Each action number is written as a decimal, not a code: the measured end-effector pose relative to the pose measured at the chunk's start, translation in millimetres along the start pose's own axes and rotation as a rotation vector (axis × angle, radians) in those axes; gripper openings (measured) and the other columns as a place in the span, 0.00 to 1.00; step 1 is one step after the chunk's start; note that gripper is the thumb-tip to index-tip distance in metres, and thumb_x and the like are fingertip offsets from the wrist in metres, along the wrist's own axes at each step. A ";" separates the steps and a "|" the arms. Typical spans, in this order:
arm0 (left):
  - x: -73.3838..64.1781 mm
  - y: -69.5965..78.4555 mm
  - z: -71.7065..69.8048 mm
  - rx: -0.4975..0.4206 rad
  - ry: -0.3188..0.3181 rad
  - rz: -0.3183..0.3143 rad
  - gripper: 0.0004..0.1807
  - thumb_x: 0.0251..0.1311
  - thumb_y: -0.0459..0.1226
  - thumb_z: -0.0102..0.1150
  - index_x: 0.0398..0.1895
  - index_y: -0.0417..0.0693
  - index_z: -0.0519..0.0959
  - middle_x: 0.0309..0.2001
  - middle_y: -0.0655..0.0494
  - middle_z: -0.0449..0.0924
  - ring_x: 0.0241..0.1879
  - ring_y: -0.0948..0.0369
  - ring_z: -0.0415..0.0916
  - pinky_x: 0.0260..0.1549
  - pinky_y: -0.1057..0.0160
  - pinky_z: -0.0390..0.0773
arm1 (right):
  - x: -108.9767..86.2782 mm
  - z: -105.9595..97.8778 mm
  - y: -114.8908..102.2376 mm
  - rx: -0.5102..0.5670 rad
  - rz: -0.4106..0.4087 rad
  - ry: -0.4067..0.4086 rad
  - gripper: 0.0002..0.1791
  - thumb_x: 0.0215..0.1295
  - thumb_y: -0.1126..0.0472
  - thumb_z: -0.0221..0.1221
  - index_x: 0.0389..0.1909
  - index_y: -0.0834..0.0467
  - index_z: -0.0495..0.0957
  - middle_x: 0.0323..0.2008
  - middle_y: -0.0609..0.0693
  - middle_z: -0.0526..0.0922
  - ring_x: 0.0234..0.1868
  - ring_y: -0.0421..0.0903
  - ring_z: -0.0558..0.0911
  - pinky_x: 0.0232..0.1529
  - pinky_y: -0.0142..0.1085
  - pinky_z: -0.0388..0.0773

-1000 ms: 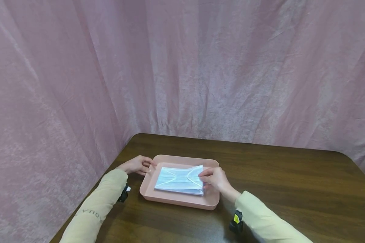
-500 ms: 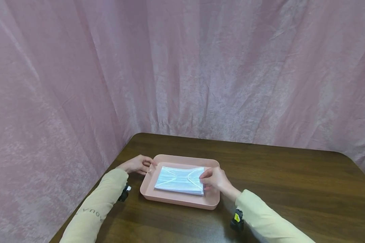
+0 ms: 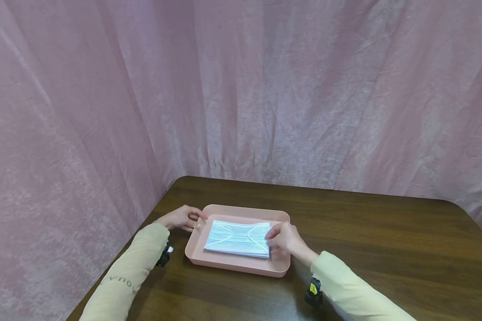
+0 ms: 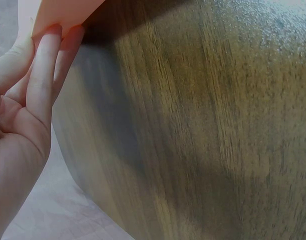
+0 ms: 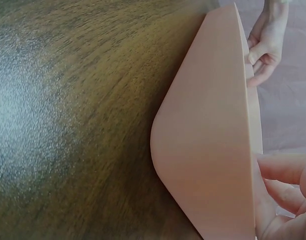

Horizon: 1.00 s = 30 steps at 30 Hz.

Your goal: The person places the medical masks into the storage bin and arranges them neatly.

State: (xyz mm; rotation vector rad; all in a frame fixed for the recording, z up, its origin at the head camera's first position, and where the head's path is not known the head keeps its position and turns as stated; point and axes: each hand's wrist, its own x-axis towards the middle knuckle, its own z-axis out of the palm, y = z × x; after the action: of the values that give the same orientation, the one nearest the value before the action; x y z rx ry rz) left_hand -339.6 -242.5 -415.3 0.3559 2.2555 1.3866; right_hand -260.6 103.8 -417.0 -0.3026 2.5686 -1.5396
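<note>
A pink tray (image 3: 234, 267) stands on the table, holding a stack of pale blue face masks (image 3: 237, 238) with white ear loops. The stack lies flat, its edges nearly lined up. At the tray's left side my left hand (image 3: 181, 218) grips the rim, its fingers against the outer wall in the left wrist view. My right hand (image 3: 287, 237) is inside the tray's right end, loosely bent fingertips right at the masks' right edge. In the right wrist view the tray wall (image 5: 208, 125) hides the masks and those fingertips.
The dark brown wooden table (image 3: 365, 232) extends to the right of the tray. A pink curtain (image 3: 265, 89) hangs behind and to the left of it. Each pale sleeve has a small black device at the wrist.
The top mask's raised right edge has come down flat onto the stack. My right hand has shifted slightly rightward from the masks. The left hand stays at the tray's rim.
</note>
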 end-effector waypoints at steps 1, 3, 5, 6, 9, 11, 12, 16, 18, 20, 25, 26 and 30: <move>0.0 -0.2 0.1 0.002 0.001 0.001 0.18 0.54 0.21 0.54 0.50 0.27 0.70 0.42 0.39 0.76 0.32 0.59 0.75 0.28 0.60 0.77 | 0.1 0.2 0.2 0.002 -0.002 0.001 0.05 0.47 0.76 0.64 0.26 0.67 0.79 0.23 0.52 0.77 0.20 0.46 0.78 0.20 0.37 0.77; -0.3 -0.4 0.2 0.007 0.004 0.003 0.18 0.54 0.21 0.54 0.49 0.27 0.70 0.42 0.40 0.76 0.31 0.59 0.75 0.28 0.61 0.77 | 0.2 0.6 0.2 0.005 -0.003 0.001 0.05 0.46 0.76 0.64 0.25 0.67 0.79 0.22 0.52 0.77 0.20 0.47 0.78 0.20 0.37 0.77; -0.3 0.0 0.3 0.009 0.005 0.006 0.17 0.54 0.21 0.54 0.49 0.27 0.70 0.42 0.40 0.76 0.31 0.59 0.75 0.28 0.61 0.77 | 0.0 0.5 0.1 0.011 -0.004 -0.001 0.05 0.46 0.76 0.64 0.25 0.67 0.79 0.22 0.52 0.77 0.20 0.47 0.78 0.20 0.37 0.77; -0.2 0.1 0.3 0.009 0.005 0.006 0.17 0.54 0.21 0.55 0.49 0.27 0.70 0.42 0.40 0.76 0.31 0.59 0.74 0.28 0.61 0.77 | 0.0 0.6 0.2 0.013 -0.004 0.000 0.05 0.46 0.77 0.64 0.25 0.67 0.79 0.22 0.52 0.77 0.20 0.47 0.78 0.20 0.37 0.77; 0.0 0.4 0.3 0.011 0.005 0.006 0.17 0.54 0.21 0.55 0.49 0.27 0.71 0.42 0.40 0.76 0.31 0.59 0.74 0.29 0.60 0.77 | -0.5 0.5 0.3 0.005 -0.008 0.000 0.05 0.46 0.77 0.64 0.24 0.67 0.79 0.22 0.52 0.77 0.20 0.47 0.78 0.20 0.36 0.77; 0.1 0.9 0.5 0.011 0.005 0.005 0.17 0.54 0.21 0.55 0.49 0.28 0.71 0.41 0.40 0.76 0.31 0.59 0.74 0.29 0.60 0.77 | -0.8 0.5 0.5 -0.002 -0.014 0.002 0.05 0.46 0.77 0.64 0.24 0.67 0.79 0.22 0.52 0.76 0.19 0.46 0.78 0.19 0.36 0.77; 0.1 1.0 0.5 0.012 0.006 0.003 0.17 0.54 0.21 0.55 0.49 0.28 0.71 0.41 0.40 0.76 0.31 0.59 0.74 0.29 0.60 0.77 | -1.0 0.5 0.3 -0.003 -0.017 0.003 0.05 0.45 0.77 0.64 0.24 0.67 0.79 0.21 0.52 0.76 0.19 0.46 0.78 0.19 0.36 0.77; 1.0 1.6 0.7 0.016 0.006 0.000 0.17 0.54 0.21 0.55 0.48 0.28 0.71 0.41 0.40 0.76 0.31 0.59 0.74 0.28 0.60 0.77 | -1.9 -0.4 0.1 -0.008 -0.029 -0.001 0.06 0.44 0.77 0.64 0.23 0.67 0.79 0.21 0.51 0.76 0.19 0.46 0.77 0.19 0.36 0.77; 1.7 1.3 0.7 0.017 0.004 0.000 0.17 0.54 0.21 0.55 0.48 0.28 0.71 0.41 0.40 0.76 0.31 0.59 0.74 0.28 0.60 0.78 | -2.4 -1.4 -0.1 -0.014 -0.033 -0.006 0.06 0.44 0.77 0.65 0.23 0.67 0.79 0.20 0.51 0.76 0.19 0.46 0.77 0.19 0.36 0.77; 2.2 1.0 0.7 0.014 0.003 -0.001 0.17 0.54 0.21 0.54 0.48 0.28 0.71 0.41 0.40 0.76 0.31 0.59 0.74 0.28 0.61 0.77 | -2.7 -2.9 -0.2 -0.018 -0.041 -0.010 0.05 0.44 0.77 0.65 0.23 0.67 0.79 0.21 0.51 0.77 0.18 0.46 0.77 0.19 0.37 0.77; 2.9 0.8 0.7 0.014 0.000 0.005 0.17 0.54 0.21 0.54 0.48 0.28 0.71 0.41 0.39 0.76 0.31 0.59 0.74 0.28 0.61 0.77 | -3.5 -8.5 -1.3 -0.036 -0.070 -0.002 0.04 0.46 0.75 0.64 0.23 0.66 0.79 0.21 0.52 0.78 0.19 0.48 0.78 0.19 0.38 0.76; 2.7 0.8 0.7 0.018 0.001 0.004 0.17 0.54 0.21 0.55 0.48 0.28 0.71 0.42 0.40 0.76 0.31 0.59 0.74 0.28 0.61 0.77 | -3.7 -9.8 -1.7 -0.045 -0.078 0.002 0.04 0.47 0.74 0.64 0.23 0.66 0.79 0.21 0.51 0.78 0.19 0.48 0.78 0.19 0.38 0.76; 1.3 1.3 1.0 0.031 0.014 -0.004 0.17 0.53 0.21 0.55 0.48 0.29 0.72 0.42 0.41 0.76 0.31 0.59 0.74 0.28 0.60 0.77 | -3.9 -15.1 -1.9 -0.083 -0.102 0.035 0.04 0.46 0.74 0.64 0.23 0.65 0.80 0.21 0.51 0.79 0.19 0.46 0.78 0.20 0.36 0.76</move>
State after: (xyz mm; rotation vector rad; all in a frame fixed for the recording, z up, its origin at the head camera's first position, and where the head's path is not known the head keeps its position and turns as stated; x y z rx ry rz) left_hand -340.2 -240.5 -414.8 0.3534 2.2897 1.3571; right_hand -259.9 116.8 -408.2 -0.4249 2.6877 -1.4862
